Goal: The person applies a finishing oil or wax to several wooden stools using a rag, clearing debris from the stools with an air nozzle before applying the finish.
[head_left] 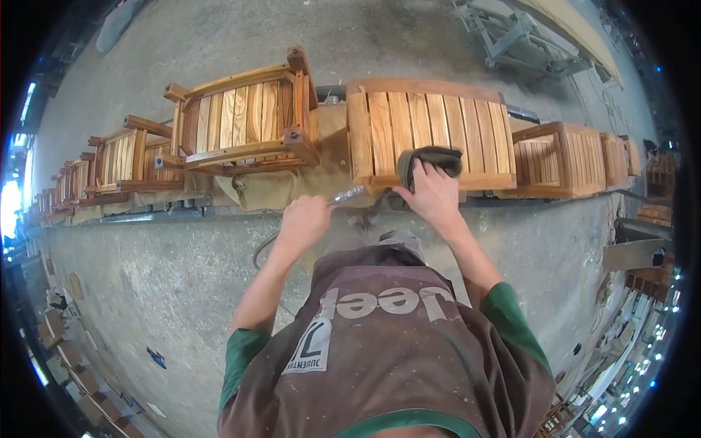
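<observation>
My right hand [434, 193] presses a dark cloth [431, 162] onto the near edge of a slatted wooden piece [423, 124] that lies flat in front of me. My left hand [305, 217] grips a metal tool [345, 195] with a hose trailing down from it, its tip pointing at the wooden piece's near left corner. A wooden chair [244, 117] lies on its side just left of the slatted piece.
A row of wooden chairs [124, 157] runs off to the left, and slatted wooden boxes [562, 157] stand to the right. Tan fabric [285, 182] is draped under the furniture. Bare concrete floor [146, 277] spreads around me. A metal frame [511, 36] stands at the far side.
</observation>
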Action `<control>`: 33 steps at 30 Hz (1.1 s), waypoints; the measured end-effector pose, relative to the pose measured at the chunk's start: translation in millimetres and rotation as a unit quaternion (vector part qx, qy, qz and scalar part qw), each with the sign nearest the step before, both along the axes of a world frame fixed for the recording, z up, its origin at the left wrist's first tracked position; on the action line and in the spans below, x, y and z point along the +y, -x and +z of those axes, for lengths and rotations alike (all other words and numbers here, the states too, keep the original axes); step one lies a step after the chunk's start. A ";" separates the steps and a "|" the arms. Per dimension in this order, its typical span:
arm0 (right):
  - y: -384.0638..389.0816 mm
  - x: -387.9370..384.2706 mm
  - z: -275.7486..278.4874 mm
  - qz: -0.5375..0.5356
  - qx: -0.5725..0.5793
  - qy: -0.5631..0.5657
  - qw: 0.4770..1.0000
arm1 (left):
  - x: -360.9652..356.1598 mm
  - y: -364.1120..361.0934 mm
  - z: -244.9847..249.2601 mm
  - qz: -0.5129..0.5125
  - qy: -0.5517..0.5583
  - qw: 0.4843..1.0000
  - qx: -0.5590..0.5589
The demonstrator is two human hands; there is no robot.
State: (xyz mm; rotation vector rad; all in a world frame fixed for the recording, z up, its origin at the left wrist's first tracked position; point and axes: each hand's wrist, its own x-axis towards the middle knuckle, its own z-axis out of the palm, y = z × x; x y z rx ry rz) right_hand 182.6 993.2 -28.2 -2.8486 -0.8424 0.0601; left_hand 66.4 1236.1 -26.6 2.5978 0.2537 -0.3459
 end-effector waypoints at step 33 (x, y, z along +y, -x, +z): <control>-105.9 -129.3 -60.9 0.245 -0.030 -0.159 0.956 | -82.1 9.1 -11.1 0.419 0.096 0.898 -0.096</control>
